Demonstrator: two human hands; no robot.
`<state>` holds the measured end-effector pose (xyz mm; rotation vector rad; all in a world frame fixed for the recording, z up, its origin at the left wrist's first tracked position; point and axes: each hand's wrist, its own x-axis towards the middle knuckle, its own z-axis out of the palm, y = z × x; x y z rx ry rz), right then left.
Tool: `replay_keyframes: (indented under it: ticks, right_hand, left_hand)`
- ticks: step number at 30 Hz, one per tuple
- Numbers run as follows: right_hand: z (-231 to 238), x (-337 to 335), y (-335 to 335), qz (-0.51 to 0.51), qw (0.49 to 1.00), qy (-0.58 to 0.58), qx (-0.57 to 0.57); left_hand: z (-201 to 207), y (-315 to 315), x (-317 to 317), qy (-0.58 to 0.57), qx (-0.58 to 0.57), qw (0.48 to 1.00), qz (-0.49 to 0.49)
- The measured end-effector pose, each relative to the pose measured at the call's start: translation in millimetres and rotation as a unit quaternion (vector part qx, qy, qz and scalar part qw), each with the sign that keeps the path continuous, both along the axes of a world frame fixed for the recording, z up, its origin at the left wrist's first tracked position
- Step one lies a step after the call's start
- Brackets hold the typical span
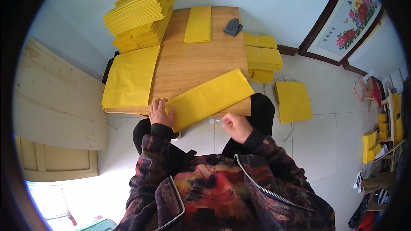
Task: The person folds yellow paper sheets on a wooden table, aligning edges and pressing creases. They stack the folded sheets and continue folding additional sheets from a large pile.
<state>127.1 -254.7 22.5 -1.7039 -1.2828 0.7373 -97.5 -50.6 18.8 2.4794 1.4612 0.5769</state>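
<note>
A long yellow folded sheet (209,98) lies slantwise across the table's near edge, its lower left end jutting past the edge. My left hand (162,113) rests at that left end, thumb on the sheet and fingers spread beside its edge on the tabletop. My right hand (237,127) is held just in front of the table's edge, below the sheet and apart from it. Its fingers are curled into a loose fist, slightly blurred, with nothing visible in them. To the left of my left hand lies a flat pile of wide yellow sheets (130,77).
The wooden table (173,68) also bears a tall stack of folded yellow sheets (139,15), another folded sheet (198,25) and a dark grey knitted item (233,27). Yellow bundles (263,58) stand right of the table, near a yellow pile (293,102). A wooden board (60,94) leans at left.
</note>
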Motion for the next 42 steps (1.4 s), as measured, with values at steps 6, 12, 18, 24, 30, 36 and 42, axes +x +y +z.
replay_keyframes:
  ticks: [6, 12, 18, 24, 30, 36, 42]
  right_hand:
    - [-17.3, -24.1, 12.4, 0.086, 0.992, 0.086, -0.031]
    - [-9.1, -13.5, 14.4, 0.06, 0.991, 0.113, -0.026]
    - [11.6, 76.7, 51.8, -0.112, 0.963, -0.22, 0.104]
    - [6.0, 113.6, 113.4, -0.004, 0.91, -0.414, -0.031]
    - [25.4, 94.9, 85.5, -0.016, 0.874, -0.453, -0.177]
    - [23.8, 59.7, 52.0, 0.041, 0.943, -0.291, -0.156]
    - [1.9, 21.9, 47.2, 0.052, 0.982, -0.077, -0.164]
  left_hand:
    - [-8.9, 9.9, -7.3, -0.02, -0.051, 0.998, -0.012]
    - [-20.6, 8.9, -22.6, -0.13, -0.028, 0.991, 0.034]
    - [-43.9, -20.8, -63.3, -0.257, -0.285, 0.923, 0.04]
    - [-46.0, -89.5, -39.3, -0.207, -0.675, 0.679, -0.203]
    - [-42.8, -82.8, 18.3, -0.454, -0.708, 0.536, -0.08]
    - [-50.8, -84.7, 38.0, -0.541, -0.676, 0.501, -0.002]
    - [-44.5, -83.4, 54.1, -0.519, -0.605, 0.596, 0.101]
